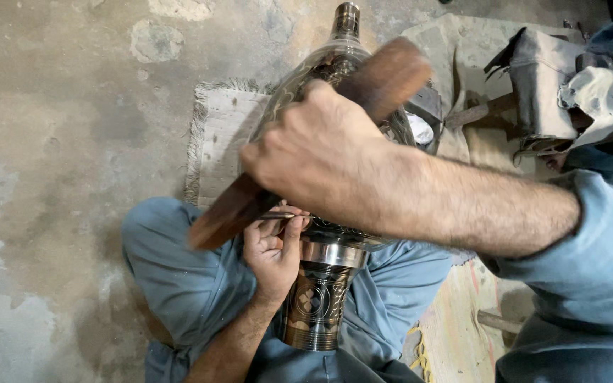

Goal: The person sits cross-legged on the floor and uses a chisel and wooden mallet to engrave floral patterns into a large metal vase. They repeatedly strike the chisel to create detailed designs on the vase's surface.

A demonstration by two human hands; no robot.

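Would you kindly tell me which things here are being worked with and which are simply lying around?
In use:
- metal vase
- wooden mallet, in the right hand
- thin metal tool, in the left hand

Lying about:
- fringed mat
- grey bundle
- white cloth

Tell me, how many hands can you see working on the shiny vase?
2. The right hand is above the metal vase, gripping a wooden stick. The left hand is below it, pressing a thin metal tool against the vase.
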